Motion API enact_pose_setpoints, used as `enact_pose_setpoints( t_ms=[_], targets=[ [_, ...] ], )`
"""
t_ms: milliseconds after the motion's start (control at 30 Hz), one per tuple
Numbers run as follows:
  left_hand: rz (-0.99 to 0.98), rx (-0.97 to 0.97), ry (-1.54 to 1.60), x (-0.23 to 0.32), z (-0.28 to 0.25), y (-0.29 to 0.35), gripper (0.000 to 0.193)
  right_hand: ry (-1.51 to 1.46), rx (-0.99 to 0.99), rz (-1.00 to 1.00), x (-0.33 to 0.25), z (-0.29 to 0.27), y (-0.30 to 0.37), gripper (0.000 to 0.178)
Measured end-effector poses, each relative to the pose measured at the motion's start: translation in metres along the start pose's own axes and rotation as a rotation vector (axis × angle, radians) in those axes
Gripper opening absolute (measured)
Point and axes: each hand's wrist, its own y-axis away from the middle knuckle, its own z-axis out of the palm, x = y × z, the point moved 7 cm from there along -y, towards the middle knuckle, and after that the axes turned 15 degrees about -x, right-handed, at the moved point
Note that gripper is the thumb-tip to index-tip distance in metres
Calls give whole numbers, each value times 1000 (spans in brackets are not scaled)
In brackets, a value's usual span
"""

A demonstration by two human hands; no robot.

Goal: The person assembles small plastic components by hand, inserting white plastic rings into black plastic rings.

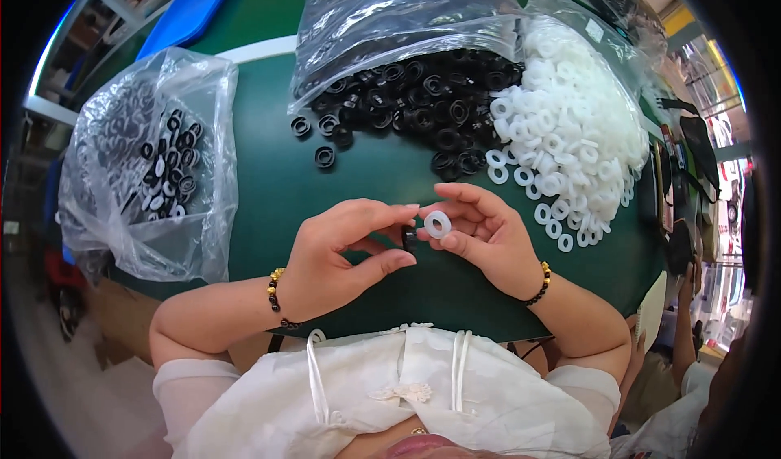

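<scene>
the left hand (pixel 333 252) pinches a black ring (pixel 408 239) in its grip; the right hand (pixel 488 243) grasps a white ring (pixel 429 226) just right of it, above the tabletop (pixel 272 182), nearer than the black pile (pixel 415 97).

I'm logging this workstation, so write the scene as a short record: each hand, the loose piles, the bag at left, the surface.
Left hand: pinching a small black piece
Right hand: holding a white ring beside the black piece
Contact between them: unclear
Black pile: at the mouth of a clear bag, beyond the hands
White pile: rings, right of the black pile
Left bag: clear plastic, with black and white pieces
Surface: green tabletop
</scene>
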Motion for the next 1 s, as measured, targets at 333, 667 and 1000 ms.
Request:
enact_pose_setpoints(
  t_ms=[333, 667, 1000],
  targets=[
    [264, 46, -391, 15, -1, 1, 40, 181, -79, -123, 5, 11, -2, 34],
    [304, 87, -488, 19, 5, 4, 32, 467, -43, -204, -7, 14, 4, 33],
    [408, 105, -521, 19, 11, 7, 26, 484, -97, -221, -1, 23, 6, 40]
  ],
)
